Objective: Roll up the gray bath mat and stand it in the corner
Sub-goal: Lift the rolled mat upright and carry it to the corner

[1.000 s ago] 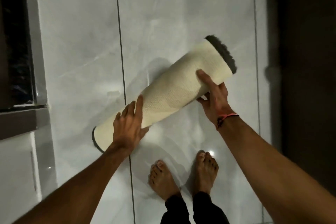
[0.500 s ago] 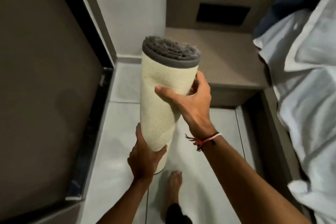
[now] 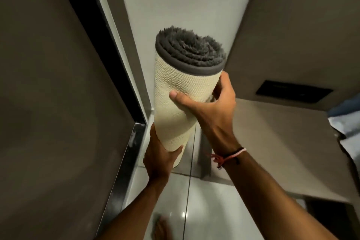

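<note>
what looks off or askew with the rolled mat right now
Nothing is damaged or spilled. The rolled mat tilts slightly, gray pile end up, held off the floor by the left hand at its base and the right hand higher up.

Both hands (image 3: 211,111) grip upright rolled mat (image 3: 181,95).

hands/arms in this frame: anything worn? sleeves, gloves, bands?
Both forearms are bare: no sleeves, no gloves. The right hand has a thin thread bracelet at the wrist, pink and red strands with a dark bit and frayed knotted ends. The left hand shows no band or ring.
</note>
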### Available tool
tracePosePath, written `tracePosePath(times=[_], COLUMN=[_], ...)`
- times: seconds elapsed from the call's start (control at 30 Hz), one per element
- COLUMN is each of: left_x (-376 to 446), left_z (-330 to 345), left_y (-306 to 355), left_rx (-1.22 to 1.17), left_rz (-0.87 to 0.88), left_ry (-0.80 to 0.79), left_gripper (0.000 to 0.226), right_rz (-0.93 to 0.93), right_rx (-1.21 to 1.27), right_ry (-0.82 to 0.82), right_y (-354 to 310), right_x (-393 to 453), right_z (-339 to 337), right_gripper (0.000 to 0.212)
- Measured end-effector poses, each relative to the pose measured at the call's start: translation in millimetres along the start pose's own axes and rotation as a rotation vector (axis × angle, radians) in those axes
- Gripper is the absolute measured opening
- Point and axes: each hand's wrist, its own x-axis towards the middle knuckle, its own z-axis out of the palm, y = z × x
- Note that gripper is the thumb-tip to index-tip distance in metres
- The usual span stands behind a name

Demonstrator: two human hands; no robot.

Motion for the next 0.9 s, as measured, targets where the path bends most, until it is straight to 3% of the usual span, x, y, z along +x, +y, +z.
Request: tracePosePath(times=[0.3, 0.5, 0.7, 0.9], left_x=[103, 130, 150, 180], left_z=[78, 130, 188, 223], left_y=[-41, -91, -134, -157], left_rx=[0.027, 0.012, -0.031, -0.099], left_rz=[-0.223, -0.361, -0.554, -0.589], left_ry=[0.004, -0.038, -0.088, -0.093], left_gripper=[0.116, 0.114, 0.104, 0.107], right_rz=[0.019, 0.066, 0.177, 0.206], right_rx=[-0.060, -0.133, -0.170, -0.191], right_ry=[-0.073, -0.131, -0.241, -0.303], right_y=[100, 182, 260, 311], right_x=[86, 110, 132, 158], right_z=[92, 136, 164, 173], right_gripper=[0.089, 0.093, 0.093, 0.098])
